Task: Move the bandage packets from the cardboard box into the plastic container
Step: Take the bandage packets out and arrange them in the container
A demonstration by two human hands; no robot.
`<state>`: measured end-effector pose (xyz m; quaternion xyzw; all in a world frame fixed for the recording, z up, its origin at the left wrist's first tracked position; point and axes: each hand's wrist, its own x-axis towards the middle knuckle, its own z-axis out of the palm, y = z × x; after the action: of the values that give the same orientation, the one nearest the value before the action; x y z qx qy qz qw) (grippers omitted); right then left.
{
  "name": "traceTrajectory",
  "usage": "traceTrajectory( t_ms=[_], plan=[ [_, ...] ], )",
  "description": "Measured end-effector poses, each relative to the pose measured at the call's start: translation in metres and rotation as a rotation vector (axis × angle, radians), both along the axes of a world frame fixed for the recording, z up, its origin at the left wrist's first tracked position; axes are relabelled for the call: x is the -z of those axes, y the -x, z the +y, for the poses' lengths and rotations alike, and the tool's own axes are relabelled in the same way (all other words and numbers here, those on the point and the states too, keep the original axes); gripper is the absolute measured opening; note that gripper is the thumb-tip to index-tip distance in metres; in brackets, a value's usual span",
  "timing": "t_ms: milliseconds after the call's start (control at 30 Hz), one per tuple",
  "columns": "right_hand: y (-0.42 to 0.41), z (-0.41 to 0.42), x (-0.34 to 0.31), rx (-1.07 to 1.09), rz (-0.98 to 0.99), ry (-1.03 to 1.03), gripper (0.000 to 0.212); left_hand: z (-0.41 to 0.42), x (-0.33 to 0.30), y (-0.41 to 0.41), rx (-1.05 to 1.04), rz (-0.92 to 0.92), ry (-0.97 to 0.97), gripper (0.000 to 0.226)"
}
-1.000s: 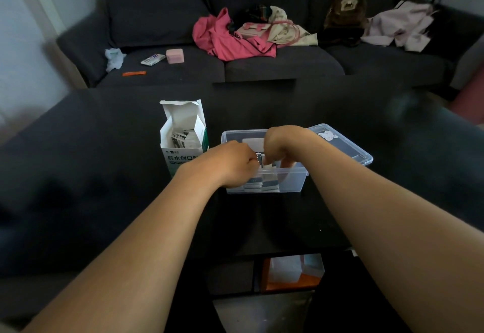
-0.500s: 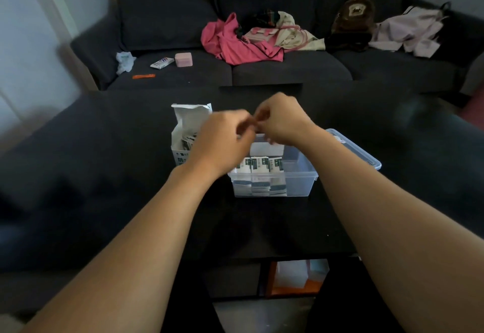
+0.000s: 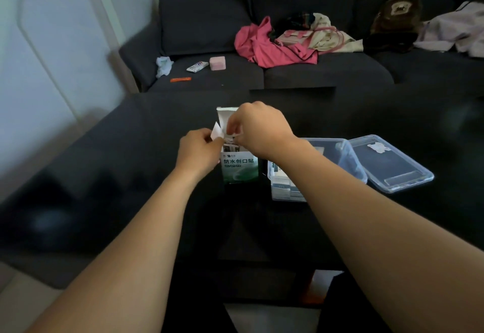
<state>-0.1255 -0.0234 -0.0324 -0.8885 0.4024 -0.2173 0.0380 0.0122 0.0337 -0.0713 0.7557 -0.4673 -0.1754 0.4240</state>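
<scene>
**Both hands at the bandage box**

Biggest thing in shot is the dark grey sofa (image 3: 327, 70) at the back, with a pink garment (image 3: 264, 47) heaped on the middle cushion, a brown bag (image 3: 395, 15) further right and a small pink block (image 3: 217, 63) on the left cushion. In front of it is the black bench (image 3: 104, 175), glossy and dark.

On the bench, the clear plastic container (image 3: 351, 159) sits to the right, partly behind the right forearm, with bandage packets (image 3: 281, 188) stacked against its near wall. Its lid (image 3: 392, 165) lies flat, touching its right side.

Just left of the container stands the cardboard box (image 3: 239, 167), upright, green and white, top flaps open. More packets show inside the opening.

The left hand (image 3: 197, 153) is against the box's left side, fingers curled, pinching the white side flap. The right hand (image 3: 259, 129) is over the open top, fingers bent down and narrow, pinching at something at the mouth of the box, though I can't tell exactly what.
</scene>
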Motion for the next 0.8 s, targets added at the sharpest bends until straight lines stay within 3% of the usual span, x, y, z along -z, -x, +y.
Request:
traceTrajectory(
  t_ms=[167,800],
  plan=[
    [-0.0036,0.0002,-0.0014,0.067,0.154,-0.001,0.020,0.0021,-0.0012,-0.0006,0.068,-0.076,-0.001,0.020],
    [-0.0060,-0.0050,0.0058,0.062,0.153,-0.063,0.010,-0.0005,-0.0007,-0.0028,0.124,-0.163,0.010,0.011]
  ],
)
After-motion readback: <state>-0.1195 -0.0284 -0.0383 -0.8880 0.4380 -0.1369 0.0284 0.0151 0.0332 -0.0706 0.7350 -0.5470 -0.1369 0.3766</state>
